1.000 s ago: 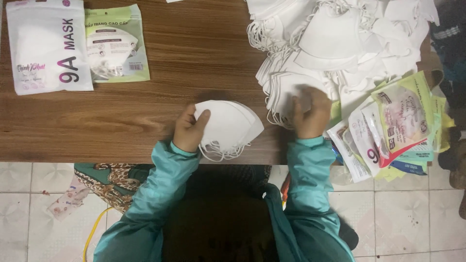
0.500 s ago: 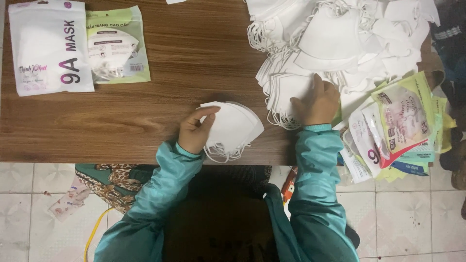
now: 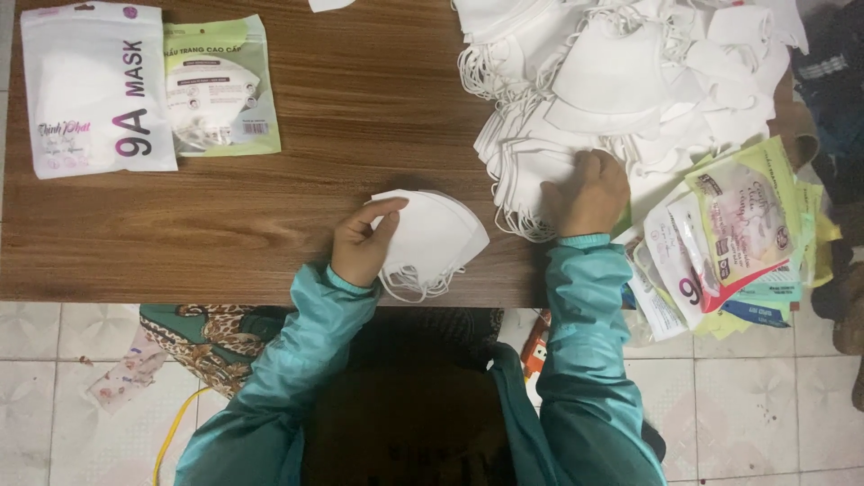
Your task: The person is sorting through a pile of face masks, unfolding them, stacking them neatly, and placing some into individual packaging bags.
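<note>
Far left of bench: white mask packet point(image 3: 97, 90) lies flat, a green mask packet point(image 3: 220, 87) just beside it, edges touching or overlapping; both well apart from the hands.
Bench: brown wood bench point(image 3: 342, 108), bare stretch between the packets and the work.
Left hand: left hand point(image 3: 362, 245) closed around a small fanned stack of white masks point(image 3: 432, 236), thumb on top, fingers curled under the near edge; ear loops hang off the bench edge.
Stack position: near the front edge of the bench, centre, between both hands.
Right hand: right hand point(image 3: 589, 191) palm down on the loose mask pile point(image 3: 630, 81), fingers bent and pressing the nearest masks; cannot tell if one is actually pinched.
Pile: big heap of white masks, top right of bench, loops tangled, lower edge touching the right hand.
Doing it well: my judgement, peel only the top mask off the heap, pull loops free before lifting, keep the held stack squared so edges line up.
In the way: tangled ear loops could drag extra masks; heap spills close to the stack.
Far right: empty printed packets point(image 3: 738, 243), fanned out, overhanging the bench's right edge just beside the right hand; could slide off.
Below: teal sleeves point(image 3: 585, 360), tiled floor point(image 3: 54, 396), patterned cloth point(image 3: 207, 337) under the bench.
</note>
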